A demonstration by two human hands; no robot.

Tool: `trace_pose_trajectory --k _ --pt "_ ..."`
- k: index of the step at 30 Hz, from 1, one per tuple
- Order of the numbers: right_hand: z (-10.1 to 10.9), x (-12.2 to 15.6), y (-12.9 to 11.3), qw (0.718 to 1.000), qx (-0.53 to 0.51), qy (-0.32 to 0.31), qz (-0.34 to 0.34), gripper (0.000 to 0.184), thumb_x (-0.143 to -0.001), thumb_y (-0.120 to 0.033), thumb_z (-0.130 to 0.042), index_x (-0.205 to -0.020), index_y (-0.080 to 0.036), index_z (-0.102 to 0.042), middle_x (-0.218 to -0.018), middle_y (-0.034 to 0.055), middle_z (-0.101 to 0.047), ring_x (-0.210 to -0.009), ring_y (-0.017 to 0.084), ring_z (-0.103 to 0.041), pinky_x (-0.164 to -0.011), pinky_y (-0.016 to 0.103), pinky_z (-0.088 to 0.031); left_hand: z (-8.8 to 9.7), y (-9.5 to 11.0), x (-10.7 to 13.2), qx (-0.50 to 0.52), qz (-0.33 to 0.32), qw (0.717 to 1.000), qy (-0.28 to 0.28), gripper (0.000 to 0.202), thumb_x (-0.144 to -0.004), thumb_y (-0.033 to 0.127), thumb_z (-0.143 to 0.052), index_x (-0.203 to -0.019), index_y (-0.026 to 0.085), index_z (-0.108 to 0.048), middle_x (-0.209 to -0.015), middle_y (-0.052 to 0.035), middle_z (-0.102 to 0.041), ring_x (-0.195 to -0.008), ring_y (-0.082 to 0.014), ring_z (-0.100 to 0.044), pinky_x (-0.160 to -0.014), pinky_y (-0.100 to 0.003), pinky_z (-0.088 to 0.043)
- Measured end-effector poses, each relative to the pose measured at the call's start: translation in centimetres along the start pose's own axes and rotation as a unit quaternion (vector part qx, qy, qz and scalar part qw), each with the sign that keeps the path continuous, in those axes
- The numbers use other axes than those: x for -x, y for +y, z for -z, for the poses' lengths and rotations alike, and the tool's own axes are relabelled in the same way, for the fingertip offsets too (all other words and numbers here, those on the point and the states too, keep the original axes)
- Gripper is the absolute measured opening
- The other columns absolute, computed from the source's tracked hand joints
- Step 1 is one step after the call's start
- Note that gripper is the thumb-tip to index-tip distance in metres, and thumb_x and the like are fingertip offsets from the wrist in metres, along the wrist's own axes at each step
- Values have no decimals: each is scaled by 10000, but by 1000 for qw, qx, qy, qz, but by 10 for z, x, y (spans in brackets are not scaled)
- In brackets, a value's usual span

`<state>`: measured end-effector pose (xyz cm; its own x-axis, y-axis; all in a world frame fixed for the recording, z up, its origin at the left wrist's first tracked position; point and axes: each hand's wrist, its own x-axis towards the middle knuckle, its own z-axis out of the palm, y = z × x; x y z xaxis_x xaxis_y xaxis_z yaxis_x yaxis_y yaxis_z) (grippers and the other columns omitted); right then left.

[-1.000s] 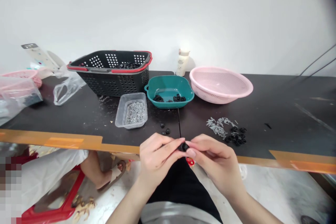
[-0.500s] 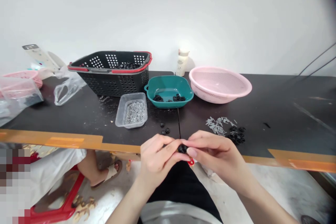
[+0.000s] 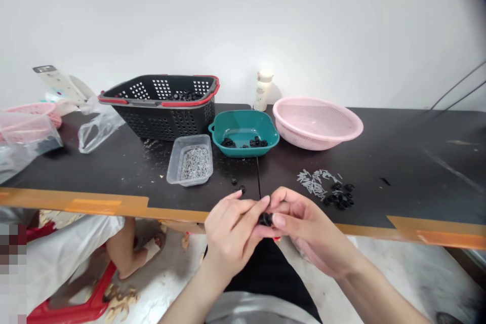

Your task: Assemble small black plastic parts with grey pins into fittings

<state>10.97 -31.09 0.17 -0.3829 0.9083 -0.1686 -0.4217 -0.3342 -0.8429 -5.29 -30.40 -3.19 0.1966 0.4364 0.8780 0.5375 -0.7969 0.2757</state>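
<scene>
Both hands meet just in front of the table's near edge, around a small black round part point(image 3: 265, 219). My left hand point(image 3: 233, 225) pinches it from the left, fingers closed. From the right, my right hand point(image 3: 309, 230) grips the same part with thumb and curled fingers. The fingers cover much of it, so its exact kind is unclear. A bit of red shows beneath the hands. Beyond my left hand lie small black pieces point(image 3: 234, 181) on the table. Past my right hand are a pile of grey pins point(image 3: 312, 183) and several black rings point(image 3: 340, 197).
A clear tub point(image 3: 175, 166) of metal pins stands beside a teal basin point(image 3: 243, 153) holding black parts. Behind are a black basket point(image 3: 172, 121), a white bottle point(image 3: 262, 92) and a pink colander point(image 3: 319, 139). At lower left, a person's leg point(image 3: 127, 253) is near a red stool point(image 3: 91, 304).
My right fingers have curled and shifted around the black part, and my left fingers have stretched further over it. The person's leg at lower left has moved slightly left.
</scene>
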Motion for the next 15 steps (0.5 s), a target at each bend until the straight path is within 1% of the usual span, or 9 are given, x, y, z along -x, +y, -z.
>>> trace_pose_trajectory --k 2,4,6,8,10,13,15 --pt "1 1 0 1000 1 -6 1 264 -728 -262 -836 -796 -177 -596 -620 -58 -656 -566 50 -603 -598 155 -489 0 0 0 0 5 1000 -5 341 -974 378 -480 -1151 140 -650 -872 -57 -704 -804 -152 -671 -905 -349 -555" --pt "2 1 -1 1000 0 -11 -3 282 -731 -266 -835 -791 -178 -574 -657 -44 -678 -589 54 -602 -615 165 -473 0 0 0 25 22 999 -5 302 -925 369 -583 -1138 166 -651 -880 -45 -708 -828 -157 -680 -890 -330 -568" --pt "3 0 -2 1000 3 -16 -6 286 -728 -263 -837 -790 -179 -571 -649 -43 -678 -589 55 -597 -621 170 -460 1 0 -1 73 53 996 -5 230 -870 306 -674 -1071 194 -669 -875 -21 -715 -828 -147 -685 -863 -297 -580" --pt "5 -2 -2 1000 13 -17 -10 275 -717 -258 -843 -797 -179 -592 -609 -56 -656 -570 57 -592 -616 175 -455 3 -2 -2 114 71 991 -10 157 -857 241 -691 -1010 204 -688 -866 -5 -721 -801 -128 -677 -852 -280 -582" --pt "8 -5 -1 999 33 -23 -31 258 -706 -278 -847 -821 -174 -641 -621 -51 -651 -581 71 -605 -630 197 -474 5 -4 -3 130 65 989 -14 142 -861 214 -683 -1001 199 -701 -870 -6 -729 -782 -119 -662 -850 -283 -582" --pt "15 -9 1 993 59 -62 -81 251 -731 -350 -819 -862 -161 -716 -732 -9 -679 -669 102 -635 -725 259 -506 9 -7 -4 125 44 991 -20 173 -849 198 -695 -1021 187 -711 -889 -15 -743 -790 -124 -653 -870 -303 -575" --pt "20 -10 2 989 79 -95 -77 218 -781 -370 -775 -810 -158 -736 -761 -2 -667 -716 103 -614 -768 262 -486 10 -8 -4 124 43 991 -28 187 -833 210 -714 -1019 191 -716 -889 -9 -750 -799 -129 -652 -884 -316 -571"
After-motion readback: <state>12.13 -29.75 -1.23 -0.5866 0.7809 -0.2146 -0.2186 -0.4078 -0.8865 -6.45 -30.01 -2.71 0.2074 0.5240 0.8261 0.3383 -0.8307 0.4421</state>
